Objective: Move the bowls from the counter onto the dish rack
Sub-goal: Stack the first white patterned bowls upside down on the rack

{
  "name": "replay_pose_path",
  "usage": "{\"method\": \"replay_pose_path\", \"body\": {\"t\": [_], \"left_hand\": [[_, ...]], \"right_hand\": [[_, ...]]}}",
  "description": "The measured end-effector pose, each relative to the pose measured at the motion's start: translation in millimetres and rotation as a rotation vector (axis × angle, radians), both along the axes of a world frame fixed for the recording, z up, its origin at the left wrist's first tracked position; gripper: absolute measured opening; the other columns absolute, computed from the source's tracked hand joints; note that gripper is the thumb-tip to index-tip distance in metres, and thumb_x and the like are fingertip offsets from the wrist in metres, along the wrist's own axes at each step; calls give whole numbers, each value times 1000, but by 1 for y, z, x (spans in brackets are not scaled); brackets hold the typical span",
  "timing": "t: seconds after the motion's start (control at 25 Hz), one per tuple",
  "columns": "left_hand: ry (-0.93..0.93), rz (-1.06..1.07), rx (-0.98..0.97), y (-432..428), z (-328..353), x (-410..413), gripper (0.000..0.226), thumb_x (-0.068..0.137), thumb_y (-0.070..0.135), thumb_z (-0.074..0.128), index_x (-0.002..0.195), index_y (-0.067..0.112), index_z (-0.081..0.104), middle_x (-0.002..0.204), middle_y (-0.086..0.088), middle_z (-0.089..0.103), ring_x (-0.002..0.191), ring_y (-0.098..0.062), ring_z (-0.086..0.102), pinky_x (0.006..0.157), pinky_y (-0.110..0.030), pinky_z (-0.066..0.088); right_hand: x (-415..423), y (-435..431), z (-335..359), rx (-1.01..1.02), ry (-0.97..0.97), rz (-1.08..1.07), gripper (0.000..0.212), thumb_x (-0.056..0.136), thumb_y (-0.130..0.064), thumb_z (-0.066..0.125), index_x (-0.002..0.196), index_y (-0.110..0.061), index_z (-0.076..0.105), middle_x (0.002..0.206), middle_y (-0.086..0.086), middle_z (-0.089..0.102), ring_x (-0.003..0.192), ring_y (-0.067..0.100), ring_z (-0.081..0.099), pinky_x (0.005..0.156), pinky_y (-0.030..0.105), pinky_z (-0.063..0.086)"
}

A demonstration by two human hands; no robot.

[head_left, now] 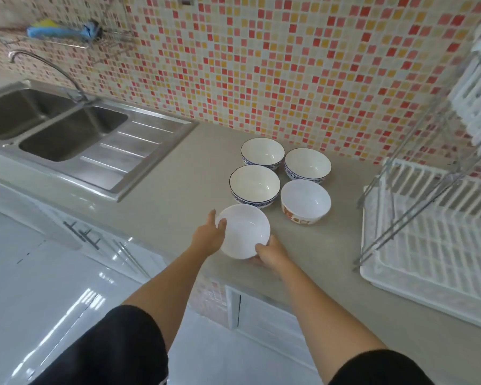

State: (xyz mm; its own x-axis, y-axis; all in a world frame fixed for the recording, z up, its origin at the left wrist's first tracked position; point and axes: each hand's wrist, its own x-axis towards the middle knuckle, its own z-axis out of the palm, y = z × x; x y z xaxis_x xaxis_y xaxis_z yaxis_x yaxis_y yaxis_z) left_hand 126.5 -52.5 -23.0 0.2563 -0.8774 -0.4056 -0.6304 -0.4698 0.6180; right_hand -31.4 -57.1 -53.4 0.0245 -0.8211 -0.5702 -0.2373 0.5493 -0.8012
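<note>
- As five bowls wait on the beige surface [178, 173], a person's two hands close on the nearest one, a plain white bowl [245, 232], at the near edge of the group
- The left hand [208, 237] cups the bowl's left rim, thumb on the lip; the right hand [272, 254] grips its near-right rim, fingers partly hidden beneath; whether the bowl is lifted or resting cannot be told
- Just beyond it sit three blue-patterned bowls [254, 186] and one with an orange-brown band [306, 201], clustered close together, upright and untouched
- The white dish rack [428, 245] stands to the right of the hands, well apart from the held bowl, its slotted tray bare in what shows
- The coming move appears to be a carry rightward; the right hand lies nearer the rack and would likely lead
- A steel sink [75, 134] lies at far left, away from that path
</note>
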Motion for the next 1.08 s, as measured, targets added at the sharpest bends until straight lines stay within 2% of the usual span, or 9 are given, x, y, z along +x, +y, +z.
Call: {"method": "replay_pose_path", "body": {"t": [0.16, 0.24, 0.32, 0.48, 0.6, 0.68, 0.84, 0.96, 1.08], "left_hand": [[124, 80, -29, -1, 43, -11, 57, 101, 45, 21, 130, 3, 49, 130, -23, 55, 121, -37, 52, 103, -40, 39], [268, 163, -155, -2, 68, -30, 51, 99, 48, 23, 115, 7, 49, 118, -18, 57, 110, -34, 54, 93, -40, 40], [348, 135, -288, -6, 98, -51, 51, 99, 52, 20, 122, 14, 45, 115, -10, 54, 107, -27, 52, 90, -39, 38], [543, 54, -543, -32, 169, -86, 66, 88, 70, 22, 139, 30, 34, 143, -4, 44, 132, -29, 45, 111, -49, 34], [739, -30, -678, -48, 227, -118, 60, 78, 71, 32, 119, 27, 37, 124, -8, 55, 115, -26, 55, 92, -35, 45], [820, -102, -767, -54, 258, -141, 61, 80, 63, 36, 121, 18, 37, 115, -3, 55, 104, -16, 55, 80, -25, 42], [883, -257, -861, -62, 304, -192, 72, 79, 61, 40, 129, 9, 39, 116, 1, 54, 100, -7, 54, 84, -20, 42], [865, -369, -816, -72, 327, -235, 78, 72, 66, 48, 126, 10, 40, 127, -7, 54, 112, -17, 54, 105, -38, 42], [786, -427, -802, -76, 338, -284, 78, 64, 74, 47, 118, 19, 37, 132, -11, 53, 120, -24, 55, 107, -47, 42]], "right_hand": [[-30, 12, 45, -298, 220, 100, 60, 84, -4, 53, 140, -21, 41, 126, 3, 60, 115, 23, 58, 91, 31, 47], [-44, 17, 71, -477, 265, 101, 62, 82, -4, 55, 139, -24, 42, 126, 0, 61, 116, 23, 57, 88, 27, 44], [-56, 16, 103, -619, 310, 59, 59, 82, -10, 60, 137, -24, 45, 124, -4, 61, 113, 20, 58, 83, 21, 41], [-88, 5, 192, -918, 229, -25, 52, 86, -47, 59, 134, -27, 51, 125, -15, 58, 114, 10, 60, 98, 29, 49], [-116, 2, 264, -1168, 266, -51, 44, 94, -38, 53, 136, -24, 50, 133, -16, 50, 120, -1, 48, 95, 3, 37], [-134, 4, 302, -1276, 296, -58, 46, 93, -35, 56, 137, -25, 47, 141, -11, 44, 124, -4, 39, 98, 5, 34], [-193, 10, 354, -1281, 206, -131, 72, 84, -42, 66, 146, -33, 29, 152, -2, 35, 136, 10, 39, 110, 28, 36], [-249, 13, 375, -1248, 178, -152, 83, 80, -38, 71, 148, -31, 25, 154, -3, 35, 139, 11, 37, 111, 27, 33], [-305, 11, 382, -1210, 200, -188, 82, 79, -35, 74, 146, -33, 29, 154, -2, 35, 138, 14, 38, 111, 34, 35]]}}
